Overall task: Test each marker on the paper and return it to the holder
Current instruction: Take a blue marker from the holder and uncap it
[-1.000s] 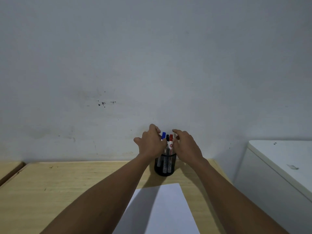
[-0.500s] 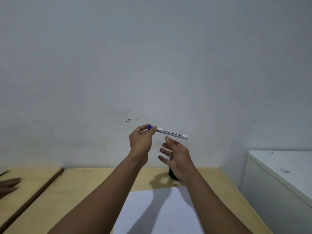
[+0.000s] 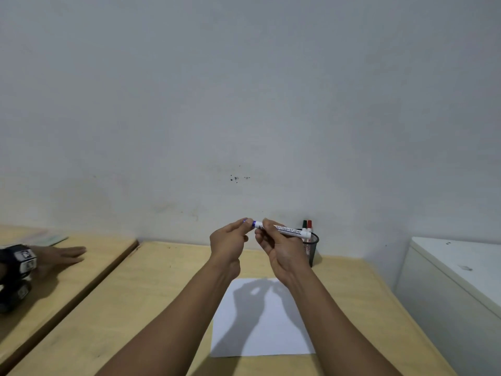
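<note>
I hold a white marker with a blue cap (image 3: 287,230) level above the table, in front of my chest. My left hand (image 3: 229,244) pinches its blue cap end. My right hand (image 3: 280,251) grips the white barrel near the middle. The cap is still on the barrel. Behind my right hand stands a black mesh holder (image 3: 311,249) with a green-capped and a red-capped marker (image 3: 309,226) upright in it. A white sheet of paper (image 3: 260,321) lies flat on the wooden table (image 3: 151,294) below my hands, partly in their shadow.
A second wooden desk (image 3: 81,270) adjoins on the left, where another person's hand (image 3: 61,256) rests flat beside a black device (image 3: 16,275). A white cabinet (image 3: 455,283) stands at the right. A grey wall rises right behind the table.
My left hand lifted the blue-capped marker out of the holder and swung it level. My right hand, open half a second ago, now grips its barrel. The view has shifted left.
</note>
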